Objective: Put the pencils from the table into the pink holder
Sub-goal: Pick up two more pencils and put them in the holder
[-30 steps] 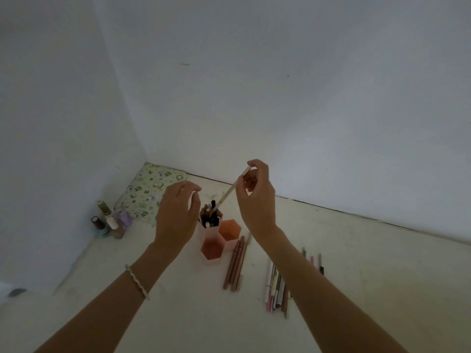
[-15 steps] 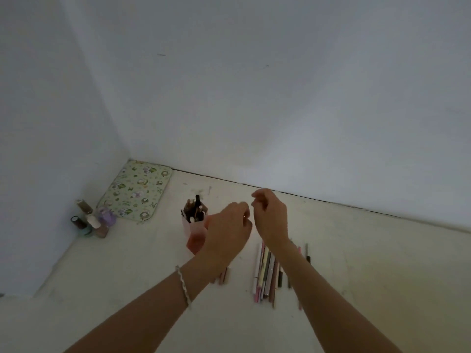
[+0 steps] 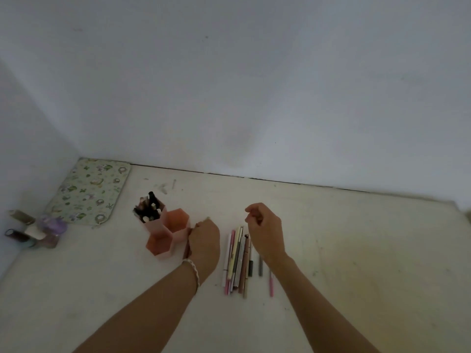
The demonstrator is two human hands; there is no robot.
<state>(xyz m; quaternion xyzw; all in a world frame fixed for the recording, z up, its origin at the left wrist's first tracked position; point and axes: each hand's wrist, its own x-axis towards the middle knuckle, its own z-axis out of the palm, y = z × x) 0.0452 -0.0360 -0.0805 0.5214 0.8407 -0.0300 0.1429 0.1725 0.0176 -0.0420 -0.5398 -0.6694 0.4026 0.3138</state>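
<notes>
Beside pink holder, left hand fingers hidden, grasp unclear, right hand loosely curled, empty.

You have no readable text, number or brand anywhere in this view. The pencils lying in a bunch on the counter show only coloured barrels, and any print on them is too small for you to make out. The small bottles at the far left blur into pale and dark patches. The mat in the corner carries a printed pattern of small figures and leaves, with no letters you can read. The pink holder shows you plain walls.
</notes>
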